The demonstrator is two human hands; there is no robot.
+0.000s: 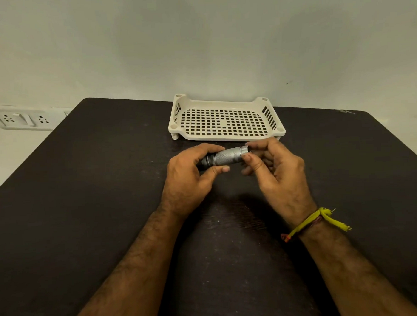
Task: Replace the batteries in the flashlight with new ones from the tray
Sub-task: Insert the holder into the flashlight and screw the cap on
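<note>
A short silver flashlight [227, 156] with a knurled body lies level between my hands, just above the dark table. My left hand [189, 180] grips its left, head end, with the thumb under the body and the fingers over the top. My right hand [273, 171] pinches the right end of the flashlight between thumb and forefinger; what sits at that end is hidden by the fingers. Behind the hands stands a cream perforated tray [225, 120]; I see no batteries on its grid floor.
The dark table [108, 186] ends against a pale wall. A white socket plate [22, 119] is on the wall at the left. A yellow thread band [317, 221] circles my right wrist.
</note>
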